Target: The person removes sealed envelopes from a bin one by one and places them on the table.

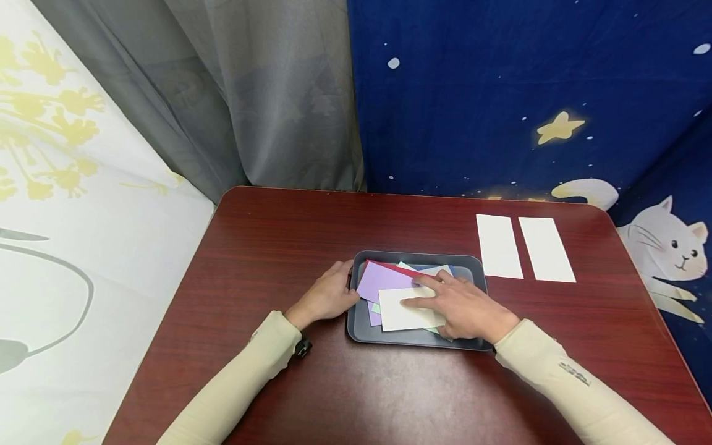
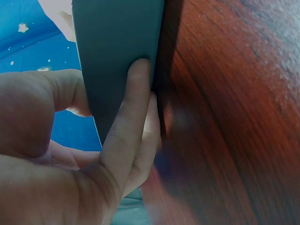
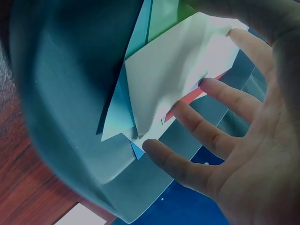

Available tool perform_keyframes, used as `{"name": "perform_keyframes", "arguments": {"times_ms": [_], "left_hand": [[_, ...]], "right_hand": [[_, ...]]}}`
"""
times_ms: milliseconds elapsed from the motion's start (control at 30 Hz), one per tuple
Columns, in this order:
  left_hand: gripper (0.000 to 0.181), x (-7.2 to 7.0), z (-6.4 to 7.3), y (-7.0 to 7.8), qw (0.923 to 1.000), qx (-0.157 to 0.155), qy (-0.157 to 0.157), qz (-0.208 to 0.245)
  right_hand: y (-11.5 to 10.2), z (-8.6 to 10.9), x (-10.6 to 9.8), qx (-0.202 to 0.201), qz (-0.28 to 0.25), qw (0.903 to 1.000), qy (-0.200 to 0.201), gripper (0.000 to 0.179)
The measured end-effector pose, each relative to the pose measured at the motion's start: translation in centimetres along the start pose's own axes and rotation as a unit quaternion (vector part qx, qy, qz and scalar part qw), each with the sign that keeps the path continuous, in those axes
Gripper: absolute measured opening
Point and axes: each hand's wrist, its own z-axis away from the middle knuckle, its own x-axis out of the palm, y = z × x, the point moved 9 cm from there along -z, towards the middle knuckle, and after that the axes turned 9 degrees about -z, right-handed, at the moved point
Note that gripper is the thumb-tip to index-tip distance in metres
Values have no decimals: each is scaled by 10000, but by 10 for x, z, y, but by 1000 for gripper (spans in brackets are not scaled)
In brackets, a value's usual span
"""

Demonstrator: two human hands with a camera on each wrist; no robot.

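A dark grey tray point(image 1: 414, 343) holds a loose pile of coloured paper cards. My left hand point(image 1: 328, 292) grips its left side, the thumb at the rim and the fingers against the outer wall point(image 2: 117, 42). Over the pile, my right hand point(image 1: 464, 309) spreads its fingers, fingertips touching the cards. A cream card point(image 1: 400, 312) lies on top under the index finger. Beside it show a purple card point(image 1: 384, 281) and the edge of a red card point(image 1: 392, 267). Light green and blue cards are partly hidden beneath; in the right wrist view a green card point(image 3: 164, 18) shows near the thumb.
Two white cards, a left one point(image 1: 499, 246) and a right one point(image 1: 547, 249), lie side by side on the brown table point(image 1: 278, 235), behind and right of the tray. A grey curtain point(image 1: 289, 93) and a blue starry curtain point(image 1: 473, 111) hang beyond the far edge.
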Motion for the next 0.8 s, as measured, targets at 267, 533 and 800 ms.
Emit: {"name": "perform_keyframes", "arguments": {"times_ms": [267,533,800], "left_hand": [[80,-14,9,17,9998,-145,-109,68],[85,2,0,-3,9999,-109,-61,34],[80,-12,7,12,10000,-10,-53,7]], "right_hand": [[0,0,-1,-63,49,9999,88,81],[-1,1,-3,-160,156,9996,177,78],[-5,0,-10,-347,294,9984,346,77]]}}
